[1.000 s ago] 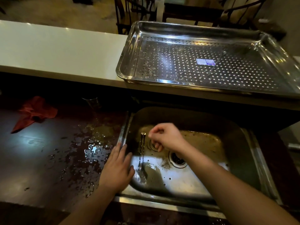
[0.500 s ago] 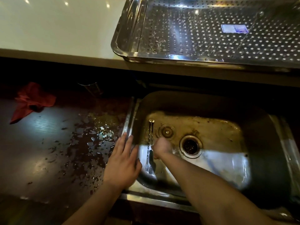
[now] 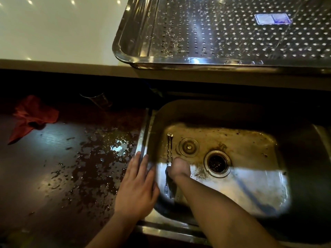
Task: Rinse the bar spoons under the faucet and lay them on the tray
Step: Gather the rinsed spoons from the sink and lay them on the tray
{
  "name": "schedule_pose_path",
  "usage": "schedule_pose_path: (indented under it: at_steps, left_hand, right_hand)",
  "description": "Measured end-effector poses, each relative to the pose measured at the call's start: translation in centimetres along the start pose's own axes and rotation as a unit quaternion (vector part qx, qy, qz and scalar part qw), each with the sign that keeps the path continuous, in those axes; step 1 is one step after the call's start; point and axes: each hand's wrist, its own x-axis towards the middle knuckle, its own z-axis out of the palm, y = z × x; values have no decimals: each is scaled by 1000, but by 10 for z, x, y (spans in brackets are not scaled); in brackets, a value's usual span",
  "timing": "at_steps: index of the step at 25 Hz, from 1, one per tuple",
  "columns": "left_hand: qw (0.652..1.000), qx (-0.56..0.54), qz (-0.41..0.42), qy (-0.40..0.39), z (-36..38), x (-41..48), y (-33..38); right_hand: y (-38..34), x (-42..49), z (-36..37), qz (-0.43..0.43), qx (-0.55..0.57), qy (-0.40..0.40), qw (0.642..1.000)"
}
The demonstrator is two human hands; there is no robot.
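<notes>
Two twisted-stem bar spoons (image 3: pixel 169 149) lie side by side on the floor of the steel sink (image 3: pixel 250 194), near its left wall, forked ends towards me. My right hand (image 3: pixel 179 168) reaches down into the basin and its curled fingers rest on the spoons' middle; the fingertips are hidden under the hand. My left hand (image 3: pixel 138 187) lies flat, fingers spread, on the sink's left rim and holds nothing. The perforated steel tray (image 3: pixel 125 56) sits on the pale raised counter behind the sink and has nothing in it but a small sticker. No faucet shows.
A round drain (image 3: pixel 217 162) and a loose strainer plug (image 3: pixel 189 146) sit in the basin. The dark worktop (image 3: pixel 53 176) left of the sink is wet with droplets. A red cloth (image 3: pixel 32 115) and a glass (image 3: pixel 99 102) lie at its back.
My right hand has dropped from above the strainer plug down onto the spoons. The view has tilted down and closer to the sink. My left hand stays on the rim.
</notes>
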Motion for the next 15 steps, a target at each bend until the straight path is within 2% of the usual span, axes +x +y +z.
schedule_pose_path:
  at_steps: [7, 10, 15]
  left_hand:
    - [1000, -4, 8, 18, 2, 1, 0]
    - [1000, 1, 9, 13, 2, 0, 0]
    - [1000, 5, 7, 27, -2, 0, 2]
  right_hand:
    - [13, -8, -18, 29, 83, -42, 995]
    - [20, -22, -44, -7, 116, -22, 993]
    - [37, -65, -98, -129, 133, 65, 981]
